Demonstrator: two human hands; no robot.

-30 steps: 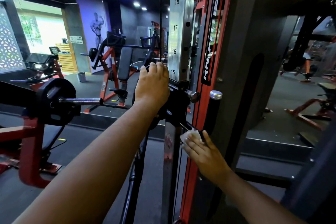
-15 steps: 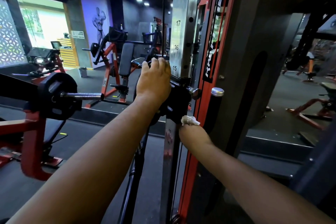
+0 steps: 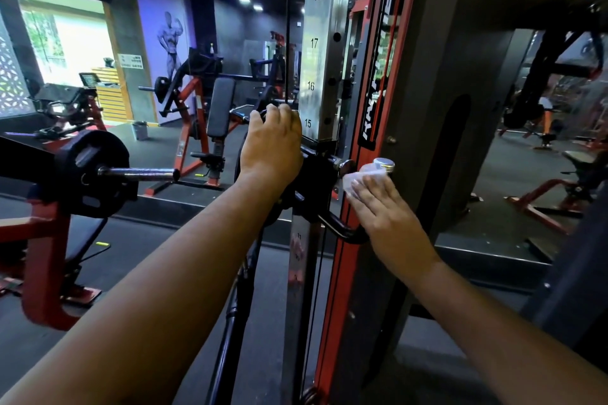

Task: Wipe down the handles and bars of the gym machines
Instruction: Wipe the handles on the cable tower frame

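My left hand (image 3: pixel 271 148) grips the black pulley carriage (image 3: pixel 312 187) where it sits on the numbered steel column (image 3: pixel 320 52), just below mark 15. My right hand (image 3: pixel 385 210) lies with straight fingers on a white wipe (image 3: pixel 360 177), pressing it against the black bar with a chrome cap (image 3: pixel 384 164) beside the red upright (image 3: pixel 348 250). A black curved handle (image 3: pixel 342 228) juts from the carriage under my right palm. A cable (image 3: pixel 289 23) runs up from the carriage.
A plate-loaded red machine with a black weight plate (image 3: pixel 88 174) and steel peg (image 3: pixel 138 173) stands at the left. More red benches (image 3: pixel 200 128) sit behind it. A dark frame panel (image 3: pixel 460 141) stands to the right, with a mirror beyond.
My right hand has risen along the black bar from below the carriage to just under the chrome cap, its fingers now spread flat over the wipe. My left hand has kept its grip.
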